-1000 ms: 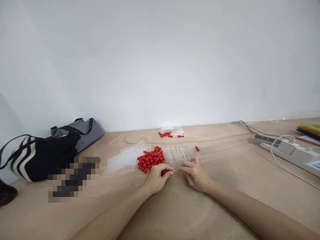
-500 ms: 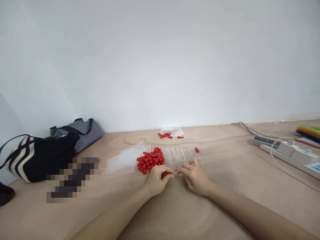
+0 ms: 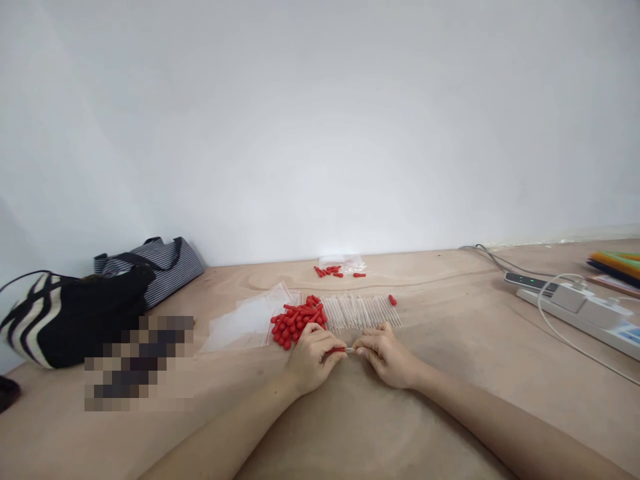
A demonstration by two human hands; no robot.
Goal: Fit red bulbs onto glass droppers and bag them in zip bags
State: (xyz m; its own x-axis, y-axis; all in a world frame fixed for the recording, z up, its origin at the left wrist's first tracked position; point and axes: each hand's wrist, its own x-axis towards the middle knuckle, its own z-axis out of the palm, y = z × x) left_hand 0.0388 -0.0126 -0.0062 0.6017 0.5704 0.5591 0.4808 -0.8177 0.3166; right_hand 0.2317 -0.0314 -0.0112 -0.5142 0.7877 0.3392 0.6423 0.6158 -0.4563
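Note:
My left hand (image 3: 315,360) pinches a red bulb-shaped piece (image 3: 338,349), its narrow end pointing right. Facing it, my right hand (image 3: 387,357) grips a thin whitish tube (image 3: 350,350) that meets the red piece's tip; whether it sits inside cannot be made out. A pile of red bulbs (image 3: 295,321) lies just beyond my left hand. Behind my right hand, several thin whitish tubes (image 3: 357,311) lie side by side in a row, with one red bulb (image 3: 393,300) at the row's right end.
Clear plastic bags (image 3: 240,321) lie left of the pile. Near the wall are more red pieces (image 3: 327,271) and a small bag (image 3: 340,260). Black and striped bags (image 3: 165,267) stand at left, a power strip (image 3: 580,323) with cables and coloured folders (image 3: 615,263) at right.
The red piece and the tube still meet between my hands. The fingers of my right hand have drawn closer together. The view has shifted slightly.

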